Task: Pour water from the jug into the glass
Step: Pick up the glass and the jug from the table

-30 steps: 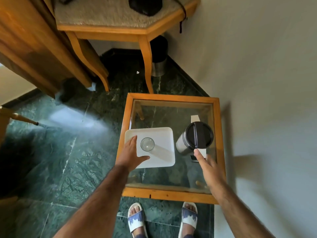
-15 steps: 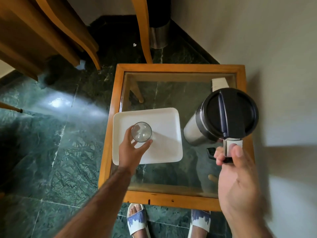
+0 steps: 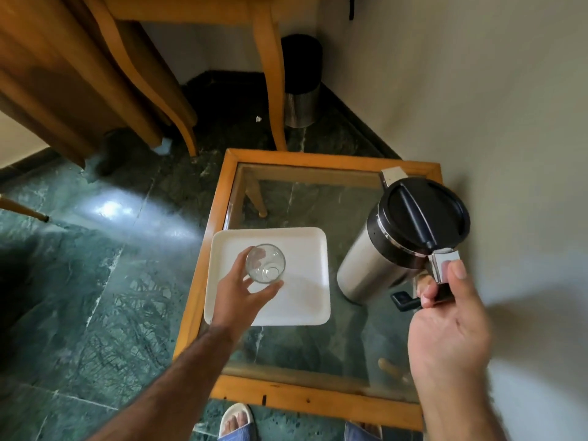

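Observation:
A steel jug point(image 3: 375, 262) with a black lid hangs in the air over the right side of the glass-topped table point(image 3: 302, 399), tilted a little. My right hand point(image 3: 448, 316) grips its handle from below. A clear empty glass point(image 3: 265, 264) is over the white tray point(image 3: 305, 300), tilted, its mouth facing up toward me. My left hand point(image 3: 238, 297) holds the glass from the near side, fingers curled around its wall. Jug and glass are apart, the jug's spout pointing away toward the far edge.
The small table has a wooden frame and stands against a white wall point(image 3: 493, 106) on the right. A wooden desk leg point(image 3: 273, 90) and a metal bin point(image 3: 300, 100) stand beyond it. Green marble floor point(image 3: 79, 281) lies to the left. My sandalled feet point(image 3: 237, 423) are at the near edge.
My right hand took the jug's handle and raised the jug off the table. My left hand closed around the glass and lifted it, tilted, above the tray.

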The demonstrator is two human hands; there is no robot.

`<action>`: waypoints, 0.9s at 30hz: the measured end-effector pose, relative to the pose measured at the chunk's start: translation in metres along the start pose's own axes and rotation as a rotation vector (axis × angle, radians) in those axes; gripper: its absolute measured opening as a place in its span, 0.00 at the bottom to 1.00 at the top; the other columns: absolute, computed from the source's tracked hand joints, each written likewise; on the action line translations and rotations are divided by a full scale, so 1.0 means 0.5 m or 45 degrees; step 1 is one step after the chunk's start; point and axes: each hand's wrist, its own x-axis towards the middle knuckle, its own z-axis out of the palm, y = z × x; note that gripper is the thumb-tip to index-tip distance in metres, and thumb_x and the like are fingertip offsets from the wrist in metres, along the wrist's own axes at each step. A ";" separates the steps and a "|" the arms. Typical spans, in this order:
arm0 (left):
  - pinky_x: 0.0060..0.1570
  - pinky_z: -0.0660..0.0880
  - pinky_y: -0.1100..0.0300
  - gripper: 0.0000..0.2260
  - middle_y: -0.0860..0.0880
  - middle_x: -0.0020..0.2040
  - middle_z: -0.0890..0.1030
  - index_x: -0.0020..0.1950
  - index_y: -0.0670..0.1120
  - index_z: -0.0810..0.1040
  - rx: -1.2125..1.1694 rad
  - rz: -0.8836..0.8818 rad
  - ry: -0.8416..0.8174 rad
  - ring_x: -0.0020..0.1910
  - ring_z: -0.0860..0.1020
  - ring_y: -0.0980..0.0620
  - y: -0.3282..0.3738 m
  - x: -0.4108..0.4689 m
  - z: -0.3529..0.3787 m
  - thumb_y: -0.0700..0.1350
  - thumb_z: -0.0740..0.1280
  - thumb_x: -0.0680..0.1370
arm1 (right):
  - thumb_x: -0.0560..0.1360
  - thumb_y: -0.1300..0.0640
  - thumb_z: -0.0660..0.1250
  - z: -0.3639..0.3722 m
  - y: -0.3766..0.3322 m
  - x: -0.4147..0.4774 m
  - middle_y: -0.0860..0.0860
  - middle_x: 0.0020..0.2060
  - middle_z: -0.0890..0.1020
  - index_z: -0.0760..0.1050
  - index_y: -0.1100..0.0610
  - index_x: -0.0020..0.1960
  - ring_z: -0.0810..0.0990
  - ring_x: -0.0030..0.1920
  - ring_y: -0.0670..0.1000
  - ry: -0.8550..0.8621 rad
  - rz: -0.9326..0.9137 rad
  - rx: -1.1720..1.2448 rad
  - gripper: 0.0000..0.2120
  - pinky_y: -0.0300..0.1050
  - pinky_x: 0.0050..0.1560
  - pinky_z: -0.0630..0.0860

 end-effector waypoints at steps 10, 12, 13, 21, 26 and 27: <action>0.69 0.78 0.50 0.31 0.52 0.65 0.83 0.68 0.58 0.78 -0.083 0.141 0.022 0.67 0.81 0.48 0.176 -0.061 -0.066 0.46 0.84 0.68 | 0.77 0.55 0.66 0.060 -0.159 -0.040 0.43 0.31 0.78 0.83 0.50 0.34 0.72 0.33 0.45 -0.081 0.046 0.066 0.15 0.40 0.42 0.68; 0.68 0.78 0.52 0.31 0.53 0.64 0.84 0.66 0.60 0.79 -0.138 0.157 0.033 0.66 0.82 0.49 0.238 -0.085 -0.098 0.52 0.84 0.65 | 0.76 0.55 0.65 0.090 -0.218 -0.051 0.42 0.30 0.78 0.83 0.50 0.33 0.71 0.31 0.44 -0.151 0.034 0.061 0.15 0.37 0.38 0.70; 0.67 0.78 0.54 0.32 0.53 0.63 0.85 0.66 0.60 0.79 -0.162 0.163 0.029 0.65 0.82 0.50 0.271 -0.097 -0.114 0.54 0.83 0.64 | 0.75 0.56 0.65 0.104 -0.248 -0.056 0.41 0.30 0.79 0.84 0.50 0.32 0.71 0.30 0.44 -0.169 0.031 0.065 0.15 0.36 0.36 0.71; 0.67 0.76 0.54 0.31 0.58 0.59 0.86 0.63 0.66 0.80 -0.145 0.274 -0.017 0.63 0.83 0.55 0.514 -0.195 -0.245 0.58 0.83 0.62 | 0.62 0.48 0.76 0.227 -0.492 -0.083 0.45 0.25 0.71 0.79 0.51 0.28 0.66 0.28 0.45 -0.403 0.058 -0.124 0.10 0.50 0.37 0.57; 0.68 0.79 0.50 0.29 0.53 0.60 0.86 0.64 0.62 0.81 -0.125 0.342 -0.042 0.63 0.83 0.51 0.634 -0.263 -0.310 0.45 0.84 0.67 | 0.60 0.43 0.77 0.300 -0.639 -0.118 0.48 0.25 0.66 0.71 0.51 0.27 0.64 0.27 0.47 -0.540 0.041 -0.333 0.18 0.49 0.34 0.58; 0.68 0.79 0.48 0.30 0.52 0.61 0.85 0.66 0.59 0.80 -0.124 0.350 -0.042 0.65 0.82 0.49 0.658 -0.273 -0.319 0.43 0.84 0.68 | 0.60 0.43 0.77 0.315 -0.663 -0.122 0.48 0.24 0.66 0.71 0.51 0.27 0.64 0.27 0.47 -0.564 0.037 -0.357 0.18 0.49 0.34 0.58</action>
